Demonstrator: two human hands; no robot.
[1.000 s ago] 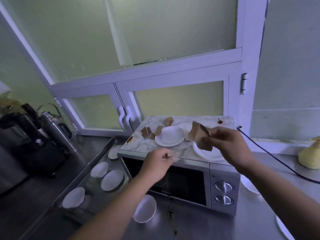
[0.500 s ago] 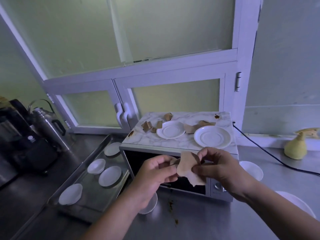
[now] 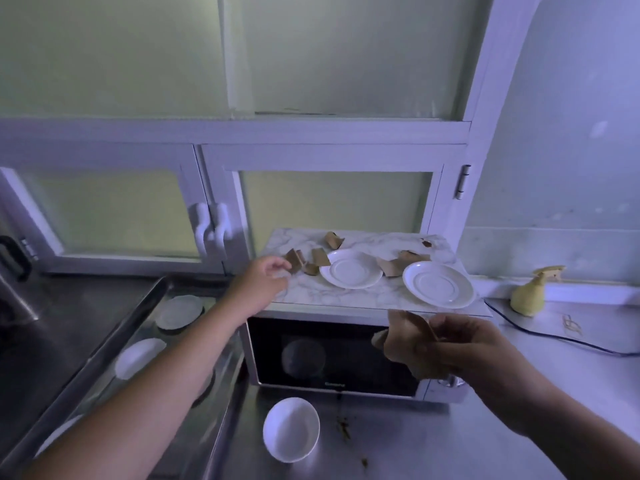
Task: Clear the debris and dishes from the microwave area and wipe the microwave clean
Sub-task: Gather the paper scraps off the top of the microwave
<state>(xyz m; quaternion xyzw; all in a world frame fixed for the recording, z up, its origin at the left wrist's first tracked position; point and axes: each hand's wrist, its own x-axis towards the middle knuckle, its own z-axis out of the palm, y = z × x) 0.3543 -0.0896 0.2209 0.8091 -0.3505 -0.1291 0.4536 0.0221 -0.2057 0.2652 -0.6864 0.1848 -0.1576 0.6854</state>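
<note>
1. Head view: microwave (image 3: 332, 358) stands on the steel desk (image 3: 433, 441), door closed, its marbled top carrying two white saucers (image 3: 351, 273) (image 3: 438, 284) side by side and brown cardboard scraps (image 3: 320, 256) scattered around them.
2. Left hand (image 3: 261, 282) reaches over the top's left edge, fingers (image 3: 277, 268) loosely spread and empty, just beside the leftmost scrap (image 3: 294, 261).
3. Right hand (image 3: 446, 348) hovers in front of the microwave's right side, fingers pinched closed on a crumpled brown scrap (image 3: 398, 332).
4. Near the microwave's front, a white bowl (image 3: 291, 429) sits on the desk, with brown stains (image 3: 344, 429) to its right.
5. Left of the microwave, a metal tray (image 3: 138, 313) holds more white dishes.
</note>
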